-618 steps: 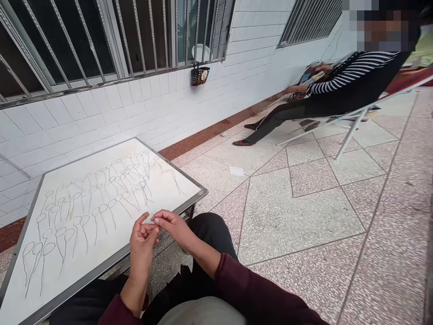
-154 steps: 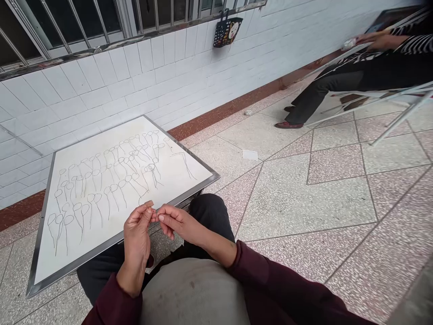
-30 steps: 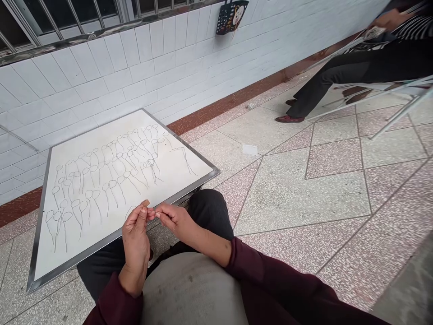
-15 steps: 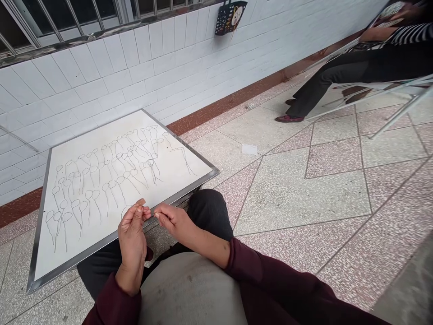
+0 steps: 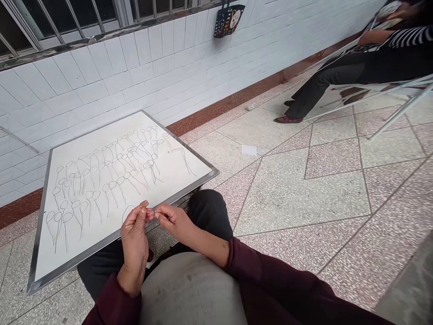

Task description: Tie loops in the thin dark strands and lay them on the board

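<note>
My left hand [image 5: 134, 234] and my right hand [image 5: 173, 220] meet fingertip to fingertip over the near edge of a white board [image 5: 104, 225] with a metal rim. Both pinch a thin wire piece [image 5: 126, 212] whose loop curves out to the left of my left fingers. A tan plaster covers one left fingertip. On the board lie several rows of finished wire loops with twisted stems [image 5: 111, 178]. My knees in dark trousers sit under the board's edge.
A white tiled wall [image 5: 135, 72] with a barred window runs behind the board. Another person in a striped top sits on a folding chair [image 5: 389, 90] at the far right. A black pouch [image 5: 229, 19] hangs on the wall. Speckled floor tiles [image 5: 304, 189] stretch to the right.
My hands stay pinched together at the board's near edge; the fingers shift slightly as they work the wire. The other person's arm has moved a little.
</note>
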`<action>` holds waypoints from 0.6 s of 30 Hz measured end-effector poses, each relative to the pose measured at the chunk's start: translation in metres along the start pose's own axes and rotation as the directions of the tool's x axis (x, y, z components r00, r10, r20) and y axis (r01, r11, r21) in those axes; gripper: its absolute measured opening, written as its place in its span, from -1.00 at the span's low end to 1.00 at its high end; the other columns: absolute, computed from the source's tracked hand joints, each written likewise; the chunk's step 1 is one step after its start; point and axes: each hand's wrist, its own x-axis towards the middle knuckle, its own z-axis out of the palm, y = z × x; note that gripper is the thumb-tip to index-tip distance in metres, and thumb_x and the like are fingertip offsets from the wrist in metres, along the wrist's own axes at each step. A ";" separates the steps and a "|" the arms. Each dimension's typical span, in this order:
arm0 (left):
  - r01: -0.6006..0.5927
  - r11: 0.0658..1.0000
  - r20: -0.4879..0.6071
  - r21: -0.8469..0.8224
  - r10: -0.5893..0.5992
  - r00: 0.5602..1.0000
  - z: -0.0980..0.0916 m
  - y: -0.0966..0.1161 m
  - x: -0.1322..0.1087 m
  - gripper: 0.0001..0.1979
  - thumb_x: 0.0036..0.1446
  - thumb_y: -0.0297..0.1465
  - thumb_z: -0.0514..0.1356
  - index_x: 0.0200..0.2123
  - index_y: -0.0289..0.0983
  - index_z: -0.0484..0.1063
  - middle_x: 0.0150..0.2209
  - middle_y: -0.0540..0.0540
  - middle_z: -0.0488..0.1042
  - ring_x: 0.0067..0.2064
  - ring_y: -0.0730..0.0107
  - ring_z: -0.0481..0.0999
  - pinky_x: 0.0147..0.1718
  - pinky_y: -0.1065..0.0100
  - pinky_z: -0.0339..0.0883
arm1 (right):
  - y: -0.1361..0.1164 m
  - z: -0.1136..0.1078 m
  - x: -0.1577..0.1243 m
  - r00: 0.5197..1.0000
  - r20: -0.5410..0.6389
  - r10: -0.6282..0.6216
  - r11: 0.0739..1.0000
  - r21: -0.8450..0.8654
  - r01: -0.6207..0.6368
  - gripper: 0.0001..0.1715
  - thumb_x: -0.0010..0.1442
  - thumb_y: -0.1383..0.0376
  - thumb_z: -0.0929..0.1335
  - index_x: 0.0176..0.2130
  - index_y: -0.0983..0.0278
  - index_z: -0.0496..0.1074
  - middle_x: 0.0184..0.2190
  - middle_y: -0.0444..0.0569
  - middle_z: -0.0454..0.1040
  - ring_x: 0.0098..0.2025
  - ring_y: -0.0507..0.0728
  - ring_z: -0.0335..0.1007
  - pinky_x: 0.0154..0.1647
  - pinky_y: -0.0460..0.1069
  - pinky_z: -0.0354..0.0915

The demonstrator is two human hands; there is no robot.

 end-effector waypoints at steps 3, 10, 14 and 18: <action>0.002 1.000 0.005 -0.010 -0.002 1.000 0.000 0.002 0.001 -0.72 -0.05 -0.30 0.39 -0.25 -0.30 0.58 -0.21 -0.10 0.56 -0.31 0.49 0.49 -0.13 0.34 0.37 | -0.003 -0.002 0.000 1.000 0.007 -0.002 1.000 0.024 0.002 -0.79 0.30 0.22 0.24 -0.30 0.26 0.38 -0.52 -0.17 0.32 -0.50 -0.01 0.16 -0.47 -0.12 0.15; -0.036 0.998 -0.010 -0.054 0.035 0.999 -0.009 0.013 0.009 -0.70 -0.04 -0.34 0.40 -0.19 -0.30 0.57 -0.34 -0.06 0.54 -0.34 0.49 0.48 -0.22 0.37 0.37 | -0.007 -0.012 -0.002 0.956 0.272 0.110 0.909 0.361 -0.207 -0.58 0.32 0.01 0.23 -0.14 0.30 0.37 -0.44 -0.12 0.39 -0.51 -0.03 0.23 -0.51 -0.13 0.24; -0.032 0.997 -0.021 -0.076 0.030 0.999 -0.013 0.015 0.011 -0.70 -0.03 -0.34 0.39 -0.19 -0.31 0.57 -0.31 -0.08 0.54 -0.34 0.50 0.48 -0.24 0.38 0.37 | -0.005 -0.014 -0.002 0.941 0.319 0.114 0.897 0.375 -0.236 -0.52 0.32 -0.03 0.22 -0.16 0.33 0.38 -0.45 -0.09 0.41 -0.48 -0.03 0.26 -0.46 -0.11 0.26; -0.030 0.999 -0.029 -0.038 0.029 0.999 -0.011 0.013 0.009 -0.71 -0.04 -0.33 0.39 -0.21 -0.31 0.57 -0.22 -0.12 0.55 -0.34 0.50 0.48 -0.27 0.37 0.37 | 0.000 -0.009 -0.004 0.958 0.275 0.085 0.938 0.302 -0.170 -0.58 0.31 0.01 0.25 -0.10 0.30 0.36 -0.45 -0.11 0.44 -0.48 -0.02 0.28 -0.41 -0.09 0.30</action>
